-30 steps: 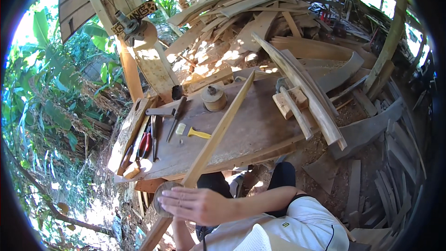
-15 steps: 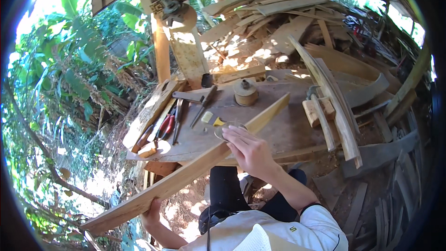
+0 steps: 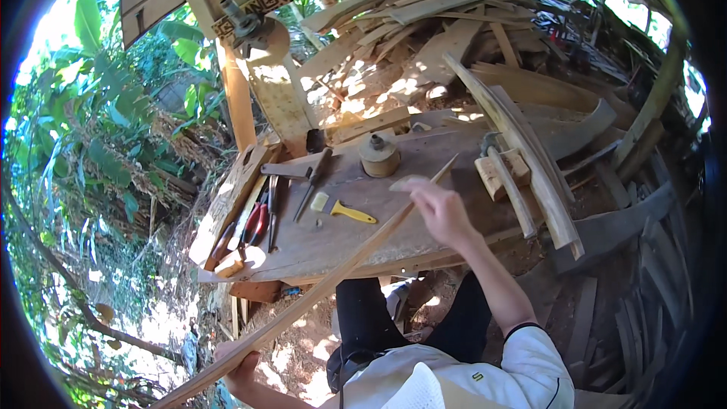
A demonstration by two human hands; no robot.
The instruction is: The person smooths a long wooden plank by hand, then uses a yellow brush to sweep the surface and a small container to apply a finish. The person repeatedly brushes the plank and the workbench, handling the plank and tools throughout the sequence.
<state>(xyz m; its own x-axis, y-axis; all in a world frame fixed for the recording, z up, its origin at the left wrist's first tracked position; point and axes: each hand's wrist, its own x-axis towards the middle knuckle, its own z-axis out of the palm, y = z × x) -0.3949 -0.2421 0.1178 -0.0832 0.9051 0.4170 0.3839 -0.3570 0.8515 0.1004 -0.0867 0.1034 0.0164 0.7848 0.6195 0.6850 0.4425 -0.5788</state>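
Observation:
A long pale wooden plank (image 3: 348,257) slants from the lower left toward the bench, with its narrow edge turned up. Low at the left, my left hand (image 3: 241,367) is closed round it. My right hand (image 3: 439,208) grips a round, flat pad (image 3: 403,182) against the plank near its pointed far end, above the bench (image 3: 318,250). Behind it stand a cylindrical block with a metal top (image 3: 379,160) and a yellow-handled brush (image 3: 354,213). To their left lie red-handled pliers (image 3: 259,220) and several long tools (image 3: 309,189).
Curved boards (image 3: 530,159) and a wooden block (image 3: 492,176) occupy the bench's right. Behind is a large pile of planks (image 3: 424,7); a wooden post (image 3: 280,98) carries a metal fixture (image 3: 246,26). Loose boards (image 3: 583,318) lie at lower right, and foliage (image 3: 98,129) grows at left.
My right hand has slid up along the plank toward its far tip with the pad. The plank has tilted onto its edge, and my left hand holds it at the lower left.

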